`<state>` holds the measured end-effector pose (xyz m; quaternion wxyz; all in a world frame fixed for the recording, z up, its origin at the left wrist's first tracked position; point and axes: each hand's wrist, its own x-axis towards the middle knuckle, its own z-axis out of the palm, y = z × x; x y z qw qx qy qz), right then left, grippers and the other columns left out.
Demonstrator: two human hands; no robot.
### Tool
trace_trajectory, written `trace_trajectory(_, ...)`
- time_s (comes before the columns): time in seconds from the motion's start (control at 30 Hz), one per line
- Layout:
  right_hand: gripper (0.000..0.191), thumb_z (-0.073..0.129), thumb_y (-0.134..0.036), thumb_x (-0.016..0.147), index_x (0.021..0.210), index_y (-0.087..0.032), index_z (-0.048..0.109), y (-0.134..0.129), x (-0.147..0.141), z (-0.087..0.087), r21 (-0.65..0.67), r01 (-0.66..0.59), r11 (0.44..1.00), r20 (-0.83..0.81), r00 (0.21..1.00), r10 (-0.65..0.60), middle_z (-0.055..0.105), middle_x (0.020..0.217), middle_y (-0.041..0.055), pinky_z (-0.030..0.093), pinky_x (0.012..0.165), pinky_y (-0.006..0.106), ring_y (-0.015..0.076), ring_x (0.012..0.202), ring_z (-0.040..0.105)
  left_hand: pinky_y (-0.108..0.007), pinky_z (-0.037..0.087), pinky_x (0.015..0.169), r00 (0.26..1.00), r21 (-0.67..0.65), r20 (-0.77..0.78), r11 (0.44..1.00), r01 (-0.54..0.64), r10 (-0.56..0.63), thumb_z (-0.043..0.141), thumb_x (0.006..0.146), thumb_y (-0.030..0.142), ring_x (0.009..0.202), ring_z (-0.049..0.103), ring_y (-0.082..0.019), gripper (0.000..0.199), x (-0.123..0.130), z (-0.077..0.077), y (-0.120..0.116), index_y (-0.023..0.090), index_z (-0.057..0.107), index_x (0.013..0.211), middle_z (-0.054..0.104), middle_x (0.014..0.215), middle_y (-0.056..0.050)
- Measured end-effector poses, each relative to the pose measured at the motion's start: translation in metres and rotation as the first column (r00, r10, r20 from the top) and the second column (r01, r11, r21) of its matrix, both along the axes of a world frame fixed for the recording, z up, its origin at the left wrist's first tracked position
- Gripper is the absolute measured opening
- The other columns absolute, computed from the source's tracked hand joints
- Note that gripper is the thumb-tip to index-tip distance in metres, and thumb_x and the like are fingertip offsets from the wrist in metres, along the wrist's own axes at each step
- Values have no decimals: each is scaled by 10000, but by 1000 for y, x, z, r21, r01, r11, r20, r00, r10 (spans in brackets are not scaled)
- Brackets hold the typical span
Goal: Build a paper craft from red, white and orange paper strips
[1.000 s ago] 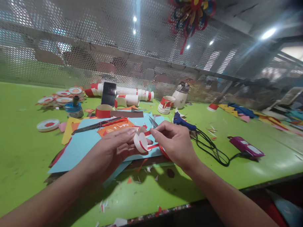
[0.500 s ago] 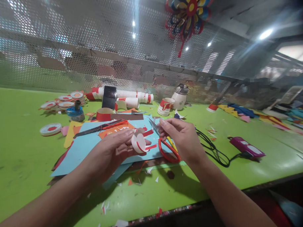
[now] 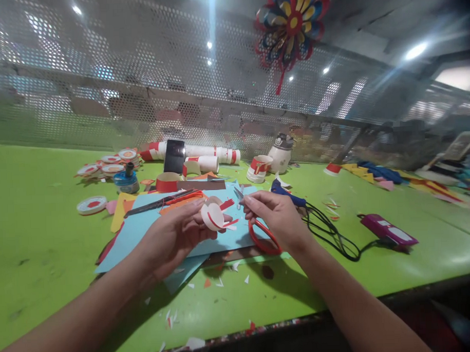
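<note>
Two hands (image 3: pixel 179 229), two scissors (image 3: pixel 153 203), one glue gun (image 3: pixel 296 197), one bottle (image 3: pixel 280 158)

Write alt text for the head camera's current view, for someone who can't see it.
A person's left hand holds a small curled white-and-red piece; the right hand, beside it, partly hides red-handled scissors. Light-blue paper lies below on a green table, with scraps and a blue glue gun nearby.
</note>
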<state>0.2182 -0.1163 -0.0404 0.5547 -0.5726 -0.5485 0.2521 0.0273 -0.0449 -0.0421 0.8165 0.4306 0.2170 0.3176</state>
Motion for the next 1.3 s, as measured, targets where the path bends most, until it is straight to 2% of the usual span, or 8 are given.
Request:
trace_trajectory(0.23, 206, 639, -343, 811, 885, -157, 684, -1, -1, 5, 55, -101, 993, 61, 993, 98, 683, 828, 37, 507, 693, 277, 139, 747, 619, -265, 498, 633, 984, 86, -59, 981, 176, -171, 574, 857, 308, 736, 640, -179, 273, 2, -10, 4, 115, 696, 1007, 716, 874, -114)
trace_trajectory(0.3, 184, 638, -307, 809, 897, -155, 688, -2, -5, 7, 30, -137, 990, 163, 978, 130, 690, 876, 50, 506, 734, 289, 148, 797, 627, -262, 486, 625, 968, 100, -102, 966, 238, -228, 560, 868, 328, 702, 624, -165, 267, 3, -13, 4, 120, 703, 952, 709, 846, -107)
trace_trajectory(0.43, 143, 652, -278, 792, 797, -148, 710, -4, -13, 9, -34, -119, 992, 369, 921, 123, 688, 796, 44, 491, 674, 271, 134, 713, 610, -266, 468, 589, 944, 116, -138, 942, 316, -300, 525, 882, 379, 643, 602, -161, 320, 4, -18, 3, 113, 701, 855, 691, 779, -108)
trace_trajectory(0.73, 132, 592, -130, 792, 719, -147, 700, -7, -15, 2, 45, -117, 992, 500, 862, 79, 683, 697, 20, 447, 594, 233, 116, 636, 581, -224, 451, 501, 918, 77, -197, 928, 364, -344, 491, 888, 414, 590, 625, -164, 375, 5, -20, 4, 101, 690, 830, 709, 753, -155)
trace_trajectory(0.9, 152, 585, -147, 798, 685, -145, 688, -5, -13, 0, 103, -85, 991, 550, 835, 14, 666, 653, 16, 410, 547, 221, 103, 586, 542, -231, 448, 505, 911, 50, -192, 923, 381, -365, 444, 904, 461, 615, 637, -175, 427, 4, -18, 5, 125, 673, 1033, 715, 787, -152)
trace_trajectory(1.0, 165, 595, -213, 807, 679, -145, 675, -4, -11, -1, 111, -16, 994, 498, 866, -41, 661, 631, 15, 408, 525, 220, 98, 548, 526, -264, 473, 568, 941, 68, -145, 946, 318, -306, 469, 888, 479, 729, 647, -201, 425, 3, -15, 6, 155, 675, 1071, 713, 899, -133)
trace_trajectory(1.1, 137, 609, -210, 784, 676, -144, 662, -3, -11, -2, 111, 36, 993, 448, 890, -82, 655, 616, 12, 415, 520, 222, 99, 536, 524, -282, 493, 699, 971, 116, -77, 965, 233, -225, 527, 881, 385, 874, 625, -200, 303, 2, -13, 5, 182, 701, 1025, 695, 1022, -102)
trace_trajectory(1.3, 124, 609, -194, 773, 667, -154, 660, -4, -15, -5, 134, 59, 989, 416, 903, -111, 653, 607, 3, 410, 513, 215, 97, 536, 525, -282, 489, 759, 969, 218, -52, 945, 245, -240, 584, 862, 266, 917, 577, -180, 231, 2, -12, 2, 185, 701, 1043, 651, 1105, -97)
